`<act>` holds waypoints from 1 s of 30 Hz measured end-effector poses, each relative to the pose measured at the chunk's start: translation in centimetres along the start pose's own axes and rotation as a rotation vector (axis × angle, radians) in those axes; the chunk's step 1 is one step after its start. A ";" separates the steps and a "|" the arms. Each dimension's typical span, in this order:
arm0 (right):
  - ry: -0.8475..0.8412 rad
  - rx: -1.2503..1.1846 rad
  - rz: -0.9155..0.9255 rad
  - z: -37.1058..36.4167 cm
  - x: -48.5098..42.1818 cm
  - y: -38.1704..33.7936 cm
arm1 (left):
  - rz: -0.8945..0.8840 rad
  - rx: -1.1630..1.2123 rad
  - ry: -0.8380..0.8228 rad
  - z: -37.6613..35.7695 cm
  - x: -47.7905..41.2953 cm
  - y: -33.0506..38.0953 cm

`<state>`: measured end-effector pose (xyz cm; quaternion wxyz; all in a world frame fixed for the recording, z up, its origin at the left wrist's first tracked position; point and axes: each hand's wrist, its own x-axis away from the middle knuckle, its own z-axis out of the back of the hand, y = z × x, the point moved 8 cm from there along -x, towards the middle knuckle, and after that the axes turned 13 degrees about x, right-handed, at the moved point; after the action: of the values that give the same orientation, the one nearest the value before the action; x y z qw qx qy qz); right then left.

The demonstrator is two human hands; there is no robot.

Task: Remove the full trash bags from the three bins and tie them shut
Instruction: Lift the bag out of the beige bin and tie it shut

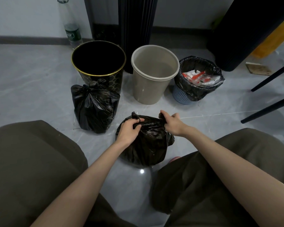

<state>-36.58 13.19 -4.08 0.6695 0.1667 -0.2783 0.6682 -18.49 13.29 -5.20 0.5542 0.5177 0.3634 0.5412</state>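
A: In the head view, where is the bag that the person works on?

B: The front bag (147,145) stands on the floor (31,79) between the two knees (31,161), close before the person. It is black and full.

A: And the hands?

B: Both are at its top. The left hand (129,128) has its fingers curled round the left ear of the bag's mouth. The right hand (172,123) pinches the right ear with curled fingers. A twisted strip of plastic is stretched between the two hands, but I cannot tell if a knot is already made there.

A: What about the other bags?

B: The tied bag (93,108) sits on the floor to the left, just before the black bin (111,79), and it is knotted at the top. I cannot tell if the two touch. The black bin shows only a dark inside. In the beige bin (147,90) beside it, the bare inner wall and bottom show. The blue bin (180,95), right of the beige one, carries a black liner (187,82) folded over its rim — red and white wrappers lie inside it.

A: Anything more?

B: A bottle (72,34) stands by the wall behind the black bin, and dark chair legs (272,76) cross the right edge.
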 end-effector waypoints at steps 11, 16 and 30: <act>0.319 0.937 0.080 0.2 0.9 -2.2 | 0.012 -0.100 -0.047 -0.7 0.1 -0.3; 0.005 -0.004 -0.066 1.2 0.5 -0.3 | 0.049 -0.071 -0.024 -0.1 -0.1 -1.1; 0.162 -0.339 -0.047 0.5 -0.2 -0.4 | 0.060 -0.073 -0.022 0.0 0.1 -1.1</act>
<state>-36.26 12.70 -3.70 0.7237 0.0037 -0.3282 0.6071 -18.28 13.53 -6.22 0.5601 0.5137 0.3215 0.5649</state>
